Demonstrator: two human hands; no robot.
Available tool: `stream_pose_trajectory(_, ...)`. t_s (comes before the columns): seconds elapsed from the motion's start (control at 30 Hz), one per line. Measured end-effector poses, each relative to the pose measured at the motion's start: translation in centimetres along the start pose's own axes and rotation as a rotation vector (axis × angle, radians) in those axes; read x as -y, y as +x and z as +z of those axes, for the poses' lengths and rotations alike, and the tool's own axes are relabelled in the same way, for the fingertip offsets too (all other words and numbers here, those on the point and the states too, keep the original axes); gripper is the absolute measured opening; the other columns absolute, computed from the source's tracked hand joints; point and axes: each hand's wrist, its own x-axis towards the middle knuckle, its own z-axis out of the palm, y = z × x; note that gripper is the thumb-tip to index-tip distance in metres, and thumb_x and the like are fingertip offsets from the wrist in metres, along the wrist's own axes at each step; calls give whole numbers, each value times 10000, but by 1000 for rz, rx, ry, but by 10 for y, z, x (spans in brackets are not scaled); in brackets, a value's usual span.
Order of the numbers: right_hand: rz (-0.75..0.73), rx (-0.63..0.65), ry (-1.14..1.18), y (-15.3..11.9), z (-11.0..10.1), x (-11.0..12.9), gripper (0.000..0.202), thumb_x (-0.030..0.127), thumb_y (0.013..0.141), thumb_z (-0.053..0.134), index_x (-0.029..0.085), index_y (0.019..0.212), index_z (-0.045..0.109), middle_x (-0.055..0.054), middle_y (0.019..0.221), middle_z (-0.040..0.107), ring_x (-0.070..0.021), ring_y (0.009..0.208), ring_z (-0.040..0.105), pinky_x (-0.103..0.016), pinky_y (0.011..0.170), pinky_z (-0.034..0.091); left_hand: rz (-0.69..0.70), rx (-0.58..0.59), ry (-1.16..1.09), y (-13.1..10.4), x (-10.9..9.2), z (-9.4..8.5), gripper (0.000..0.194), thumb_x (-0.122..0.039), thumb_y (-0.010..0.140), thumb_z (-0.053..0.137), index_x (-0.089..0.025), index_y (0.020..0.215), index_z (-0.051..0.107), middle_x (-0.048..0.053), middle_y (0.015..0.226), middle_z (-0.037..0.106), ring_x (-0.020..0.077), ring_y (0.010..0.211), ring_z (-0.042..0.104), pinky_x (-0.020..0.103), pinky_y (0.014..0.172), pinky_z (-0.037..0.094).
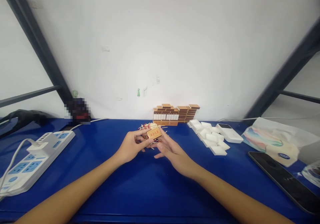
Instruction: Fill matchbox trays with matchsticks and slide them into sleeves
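A small tan matchbox with red lettering is held between the thumb and fingers of my left hand. My right hand is at the box's right end, its index finger stretched along that edge and its thumb apart, lower down. Behind and below the box lies a loose pile of matches with red heads, partly covered by my hands. Further back, against the wall, several matchboxes are stacked in rows, some showing white ends.
White box-like pieces lie heaped to the right, beside a white device with a dark screen. A tissue pack and a black phone lie further right. At the left is a power strip with a plugged-in charger and cable.
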Motion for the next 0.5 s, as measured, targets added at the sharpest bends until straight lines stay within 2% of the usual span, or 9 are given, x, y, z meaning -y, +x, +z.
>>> stream_pose_trajectory(0.07, 13, -22, -1, 1, -3, -3, 776, 528, 970, 584, 396, 1621, 182, -105, 1590, 400, -256, 1236, 587, -437, 918, 581, 26, 9, 1, 9, -1, -5, 603, -464, 837, 770, -192, 1362, 649, 78, 930, 780, 157, 648, 669, 271, 574, 562)
stream_pose_trajectory(0.13, 22, -75, -21, 3, -8, -7, 789, 516, 964, 595, 374, 1623, 185, -129, 1588, 397, -247, 1186, 618, -425, 895, 583, 30, 6, -33, 25, -1, -16, 595, -472, 822, 779, -186, 1331, 666, 105, 1087, 767, 168, 710, 687, 288, 609, 580)
stream_pose_trajectory(0.23, 33, -174, -96, 5, -15, -13, 766, 474, 942, 634, 330, 1600, 270, -150, 1512, 483, -228, 1066, 662, -403, 836, 590, -80, -49, 5, 59, 3, -41, 612, -473, 718, 854, -125, 1205, 727, 143, 1091, 766, 209, 838, 712, 289, 670, 580)
stream_pose_trajectory(0.3, 34, -221, -176, 6, -17, -14, 688, 436, 925, 656, 299, 1541, 383, -144, 1444, 543, -224, 1029, 666, -390, 801, 594, -157, -145, 72, 83, 11, -60, 646, -438, 622, 910, -126, 1159, 733, 129, 1026, 777, 204, 831, 714, 279, 670, 563)
stream_pose_trajectory(0.37, 17, -253, -271, 6, -17, -13, 544, 393, 914, 665, 275, 1423, 516, -126, 1390, 580, -223, 1026, 662, -372, 780, 594, -200, -204, 119, 104, 23, -73, 664, -389, 540, 948, -112, 1103, 732, 107, 875, 779, 188, 726, 696, 272, 614, 529)
stream_pose_trajectory(0.43, -20, -274, -350, 5, -16, -11, 382, 350, 908, 659, 261, 1276, 606, -102, 1338, 604, -215, 1021, 660, -344, 756, 589, -233, -254, 171, 119, 36, -79, 653, -357, 477, 965, -108, 1029, 724, 63, 733, 752, 175, 648, 671, 277, 604, 514)
stream_pose_trajectory(0.5, -62, -272, -391, 4, -14, -8, 276, 314, 906, 642, 257, 1176, 638, -85, 1288, 614, -201, 1000, 662, -312, 724, 579, -241, -281, 219, 129, 46, -77, 605, -361, 465, 964, -111, 956, 717, 53, 704, 741, 183, 660, 677, 289, 639, 523)
